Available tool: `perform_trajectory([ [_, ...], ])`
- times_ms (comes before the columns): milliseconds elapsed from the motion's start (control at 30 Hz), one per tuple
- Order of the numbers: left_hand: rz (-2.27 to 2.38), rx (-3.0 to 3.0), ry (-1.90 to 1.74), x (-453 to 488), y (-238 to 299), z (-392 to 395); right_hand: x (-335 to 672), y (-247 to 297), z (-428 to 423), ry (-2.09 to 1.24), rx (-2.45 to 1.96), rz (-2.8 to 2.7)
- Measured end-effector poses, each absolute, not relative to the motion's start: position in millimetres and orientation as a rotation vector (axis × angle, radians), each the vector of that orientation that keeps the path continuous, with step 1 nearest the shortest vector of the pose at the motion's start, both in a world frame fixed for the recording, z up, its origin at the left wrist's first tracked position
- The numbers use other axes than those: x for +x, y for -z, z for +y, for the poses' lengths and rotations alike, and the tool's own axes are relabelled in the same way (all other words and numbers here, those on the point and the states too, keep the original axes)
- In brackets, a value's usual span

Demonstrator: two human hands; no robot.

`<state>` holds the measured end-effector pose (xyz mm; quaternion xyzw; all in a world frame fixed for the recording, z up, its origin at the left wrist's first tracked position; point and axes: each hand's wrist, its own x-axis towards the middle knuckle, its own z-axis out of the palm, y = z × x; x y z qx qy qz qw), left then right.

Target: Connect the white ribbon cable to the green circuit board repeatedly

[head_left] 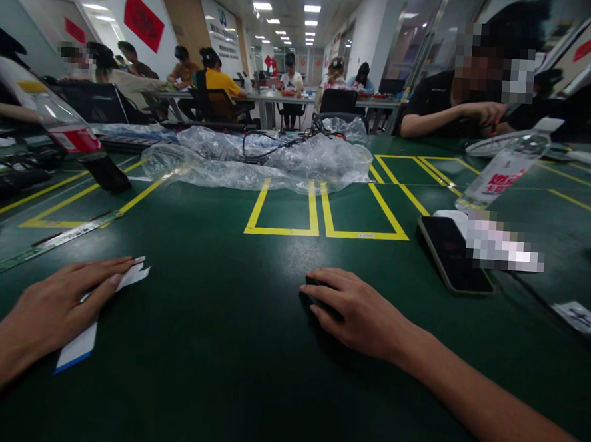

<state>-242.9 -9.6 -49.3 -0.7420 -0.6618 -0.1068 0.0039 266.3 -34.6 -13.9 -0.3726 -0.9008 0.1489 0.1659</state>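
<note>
My left hand (52,306) lies low at the left over a piece of white paper (78,346) with a blue edge. Its thumb presses close to the fingers around the paper, whose folded or torn end pokes out past the fingertips. Much of the paper is hidden under the hand. Further right, my right hand (357,311) rests on the green tabletop (207,349), fingers a little bent and slightly apart, and nothing shows in it. Dark shadow lies beneath those fingers.
Crumpled clear plastic wrap (279,160) with a black cable lies beyond yellow tape outlines (367,235). A cola bottle (87,145) and a thin green strip (48,246) are left. On the right are a phone (456,254), a clear bottle (506,167) and a seated person (442,110).
</note>
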Motion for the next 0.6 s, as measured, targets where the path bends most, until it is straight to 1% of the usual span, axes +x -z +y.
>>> perform_trajectory([
  [67, -2.005, -2.41, 0.304, -200.5, 40.8, -12.1, 266.0, 14.6, -34.4, -0.421, -1.062, -2.568],
  [167, -1.827, -2.572, 0.407, -143.7, 31.9, -11.6, 266.3, 14.8, -34.7, -0.429, -1.077, -2.576],
  [233, -1.707, -2.69, 0.401, -112.8, 28.7, -9.1, 266.3, 13.9, -35.1, -0.429, -1.091, -2.583],
  [367, -1.474, -2.908, 0.342, -58.9, 22.5, -8.2, 265.4, 11.2, -36.1, -0.453, -1.098, -2.605],
  [600, -1.253, -3.115, 0.409, 10.7, 12.2, -28.7, 262.5, 9.3, -38.0, -0.469, -1.008, -2.597],
])
